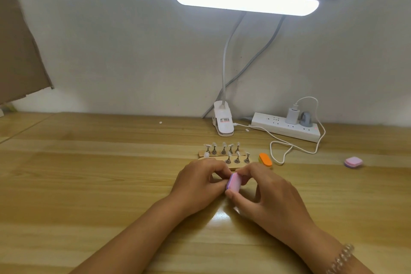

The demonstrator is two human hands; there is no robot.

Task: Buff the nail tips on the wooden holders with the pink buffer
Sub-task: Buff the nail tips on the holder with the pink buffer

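A small pink buffer block with a purple edge is pinched between thumb and fingers of my right hand, just above the table. My left hand is curled against the buffer's left side; what its fingertips hold is hidden. Just behind my hands lie two wooden holder strips carrying several clear nail tips on small metal stands.
An orange buffer lies right of the holders, and a second pink buffer lies far right. A white clip lamp, a power strip and a looping white cable sit at the back by the wall.
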